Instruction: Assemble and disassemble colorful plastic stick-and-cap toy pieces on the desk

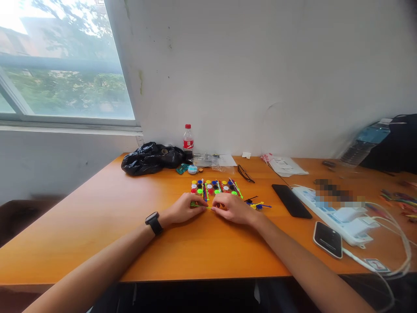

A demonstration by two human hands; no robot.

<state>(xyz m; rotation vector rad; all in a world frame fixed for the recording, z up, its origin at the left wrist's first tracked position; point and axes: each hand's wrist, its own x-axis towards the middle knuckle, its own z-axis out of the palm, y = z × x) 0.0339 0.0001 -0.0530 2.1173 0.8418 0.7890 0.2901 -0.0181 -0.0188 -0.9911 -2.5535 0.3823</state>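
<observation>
My left hand (186, 208) and my right hand (233, 208) meet near the middle of the table, both with closed fingertips. Between them runs a thin yellow-green plastic stick (209, 208), pinched at both sides; its ends are partly hidden by my fingers. Just beyond lie rows of small round coloured caps (209, 187) in yellow, white, red, blue, black and green. Thin coloured sticks (219, 186) with arrow-like ends lie among these rows. To the right of my right hand is a small pile of loose yellow, blue and black sticks (259, 204).
On the wooden table (156, 256), a black plastic bag (151, 158), a cola bottle (188, 141) and glasses (245, 173) lie toward the wall. Rightward are a dark phone (291, 201), a white power strip (325, 213) with cables, a charging phone (327, 239) and a large water bottle (366, 141).
</observation>
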